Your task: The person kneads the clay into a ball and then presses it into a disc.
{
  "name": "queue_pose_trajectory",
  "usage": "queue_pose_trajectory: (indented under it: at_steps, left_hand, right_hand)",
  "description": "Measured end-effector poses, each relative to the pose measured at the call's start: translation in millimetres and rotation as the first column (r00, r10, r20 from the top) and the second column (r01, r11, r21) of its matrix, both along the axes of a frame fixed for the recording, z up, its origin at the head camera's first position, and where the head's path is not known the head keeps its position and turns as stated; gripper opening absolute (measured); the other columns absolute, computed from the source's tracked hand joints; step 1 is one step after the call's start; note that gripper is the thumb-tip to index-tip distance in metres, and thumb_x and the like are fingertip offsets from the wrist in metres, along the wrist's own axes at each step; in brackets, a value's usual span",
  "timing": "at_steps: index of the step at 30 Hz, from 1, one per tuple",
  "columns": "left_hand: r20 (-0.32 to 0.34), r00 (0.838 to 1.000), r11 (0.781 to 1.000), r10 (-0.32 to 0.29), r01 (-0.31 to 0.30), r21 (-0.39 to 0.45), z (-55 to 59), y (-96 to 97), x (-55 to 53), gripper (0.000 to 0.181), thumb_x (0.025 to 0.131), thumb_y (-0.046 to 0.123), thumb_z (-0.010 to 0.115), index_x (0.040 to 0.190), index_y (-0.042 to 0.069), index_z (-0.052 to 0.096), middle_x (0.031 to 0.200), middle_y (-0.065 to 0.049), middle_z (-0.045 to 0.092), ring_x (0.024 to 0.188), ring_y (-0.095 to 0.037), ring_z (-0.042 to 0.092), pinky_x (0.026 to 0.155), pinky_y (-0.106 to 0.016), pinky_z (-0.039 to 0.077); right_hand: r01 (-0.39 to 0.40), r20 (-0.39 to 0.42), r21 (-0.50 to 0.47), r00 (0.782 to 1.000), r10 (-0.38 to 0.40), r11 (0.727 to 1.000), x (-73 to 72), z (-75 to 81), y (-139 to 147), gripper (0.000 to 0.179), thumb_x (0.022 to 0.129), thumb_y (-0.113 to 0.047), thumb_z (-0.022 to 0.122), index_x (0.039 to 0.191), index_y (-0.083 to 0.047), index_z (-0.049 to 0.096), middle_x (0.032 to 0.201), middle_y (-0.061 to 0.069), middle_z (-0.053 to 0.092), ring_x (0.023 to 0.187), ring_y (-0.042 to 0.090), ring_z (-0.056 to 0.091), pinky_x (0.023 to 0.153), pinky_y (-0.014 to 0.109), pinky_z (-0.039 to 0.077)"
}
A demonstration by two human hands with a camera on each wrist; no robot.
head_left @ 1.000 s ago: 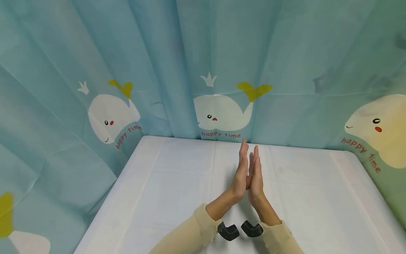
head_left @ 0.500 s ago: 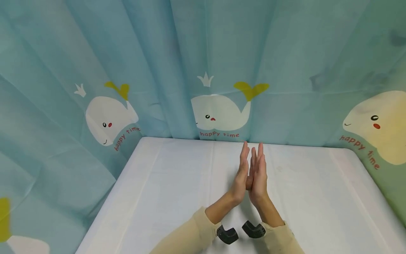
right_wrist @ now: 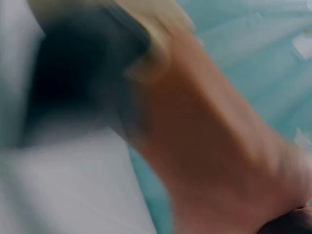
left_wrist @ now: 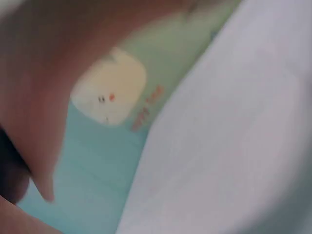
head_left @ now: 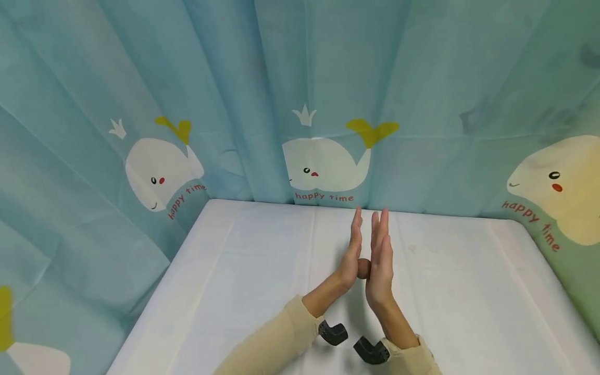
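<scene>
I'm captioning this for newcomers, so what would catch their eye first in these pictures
Probably the round brown thing between the flat palms of the left hand and right hand, over the white table. Next, likely the white whales printed on the blue-green curtain behind, one of them just above the table's far edge in the head view.

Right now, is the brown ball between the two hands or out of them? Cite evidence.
Between them: in the head view, the brown ball shows in the gap between the left hand and right hand.
</scene>
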State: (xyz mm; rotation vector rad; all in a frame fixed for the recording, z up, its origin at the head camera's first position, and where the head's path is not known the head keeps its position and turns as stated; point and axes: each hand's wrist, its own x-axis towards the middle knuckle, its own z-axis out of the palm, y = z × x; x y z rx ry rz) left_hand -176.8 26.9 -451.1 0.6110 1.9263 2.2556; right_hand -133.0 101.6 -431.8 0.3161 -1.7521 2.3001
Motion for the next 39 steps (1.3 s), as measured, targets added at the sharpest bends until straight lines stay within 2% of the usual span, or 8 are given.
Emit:
queue_pose_trajectory:
  at_steps: [7, 9, 11, 14, 17, 26, 33, 39]
  left_hand:
    - [-0.103, 0.991, 0.996, -0.085, 0.088, 0.029, 20.3, -2.6, 15.1, 0.069, 0.108, 0.059, 0.006, 0.166, 0.024, -0.007, 0.172, 0.006, -0.003, 0.156, -0.009, -0.003, 0.125, -0.05, -0.001]
    - [-0.138, 0.986, 0.995, -0.091, 0.095, 0.02, 20.7, -3.9, 12.5, 0.071, 0.107, 0.06, 0.005, 0.166, 0.022, -0.009, 0.172, 0.006, -0.005, 0.156, -0.009, -0.005, 0.125, -0.05, -0.001]
    - [-0.144, 0.988, 0.998, -0.053, 0.058, 0.027, 18.5, -4.2, 7.4, 0.07, 0.108, 0.059, 0.006, 0.166, 0.021, -0.008, 0.172, 0.005, -0.004, 0.157, -0.011, -0.003, 0.125, -0.051, 0.0]
    - [-0.119, 0.993, 0.999, 0.006, -0.002, 0.039, 12.7, -4.7, 0.7, 0.065, 0.11, 0.052, 0.006, 0.166, 0.022, -0.007, 0.172, 0.003, -0.003, 0.157, -0.014, -0.001, 0.124, -0.053, 0.001]
    - [-0.113, 0.994, 1.0, -0.015, 0.016, 0.008, 7.9, -4.1, 2.6, 0.064, 0.11, 0.051, 0.005, 0.166, 0.022, -0.006, 0.172, 0.003, -0.006, 0.157, -0.014, -0.005, 0.124, -0.054, 0.0]
    - [-0.151, 0.979, 0.99, -0.138, 0.137, -0.017, 14.8, 1.6, 30.9, 0.066, 0.109, 0.054, 0.004, 0.166, 0.023, -0.004, 0.172, 0.009, -0.006, 0.156, -0.009, -0.006, 0.125, -0.05, -0.001]
    - [-0.182, 0.983, 1.0, 0.007, -0.008, -0.003, 10.2, -7.7, 8.7, 0.064, 0.111, 0.047, 0.006, 0.166, 0.016, -0.005, 0.173, 0.001, -0.005, 0.157, -0.014, -0.004, 0.125, -0.051, -0.001]
    - [-0.214, 0.974, 0.987, 0.078, -0.106, -0.123, 4.3, -14.8, -6.9, 0.068, 0.11, 0.054, 0.008, 0.167, 0.018, 0.0, 0.172, 0.004, 0.0, 0.157, -0.015, -0.002, 0.124, -0.055, -0.001]
  right_hand:
    - [-0.026, 0.119, -0.07, 0.992, 0.034, 0.997, -14.7, -14.0, 6.0, 0.058, 0.111, -0.052, 0.014, 0.165, -0.037, -0.003, 0.172, -0.01, -0.001, 0.157, 0.008, -0.003, 0.12, 0.021, 0.016]
    - [-0.04, 0.126, -0.094, 0.991, 0.052, 0.995, -9.6, -16.8, 2.7, 0.058, 0.111, -0.051, 0.012, 0.165, -0.036, -0.005, 0.173, -0.008, -0.002, 0.157, 0.009, -0.004, 0.099, 0.013, 0.038]
    - [-0.055, 0.097, -0.1, 0.993, 0.065, 0.994, -2.9, -14.1, -0.4, 0.058, 0.112, -0.049, 0.01, 0.165, -0.035, -0.006, 0.173, -0.005, -0.002, 0.157, 0.011, -0.005, 0.094, 0.011, 0.038]
    - [-0.077, 0.032, -0.055, 0.996, 0.079, 0.996, 5.7, -7.7, -3.3, 0.057, 0.111, -0.049, 0.007, 0.164, -0.038, -0.009, 0.173, -0.005, -0.004, 0.157, 0.012, -0.007, 0.093, 0.015, 0.037]
    - [-0.073, -0.004, -0.028, 0.997, 0.073, 0.997, 6.1, -1.9, -0.5, 0.056, 0.111, -0.049, 0.008, 0.164, -0.039, -0.007, 0.173, -0.006, -0.002, 0.157, 0.012, -0.007, 0.116, 0.02, 0.019]
    - [-0.135, 0.175, -0.196, 0.97, 0.17, 0.971, -20.4, -12.0, 24.2, 0.056, 0.106, -0.062, 0.003, 0.16, -0.052, -0.011, 0.172, -0.013, -0.009, 0.156, 0.008, -0.011, 0.126, 0.041, -0.003]
    - [-0.163, 0.152, -0.033, 0.974, 0.166, 0.986, -3.3, -21.7, 1.2, 0.057, 0.108, -0.057, 0.004, 0.163, -0.045, -0.002, 0.172, -0.011, 0.0, 0.157, 0.012, -0.002, 0.125, 0.04, 0.008]
    - [-0.113, 0.096, -0.009, 0.989, 0.113, 0.994, 13.9, -11.2, -10.6, 0.056, 0.111, -0.049, 0.006, 0.164, -0.038, -0.006, 0.172, -0.008, -0.001, 0.157, 0.013, -0.005, 0.122, 0.035, 0.012]
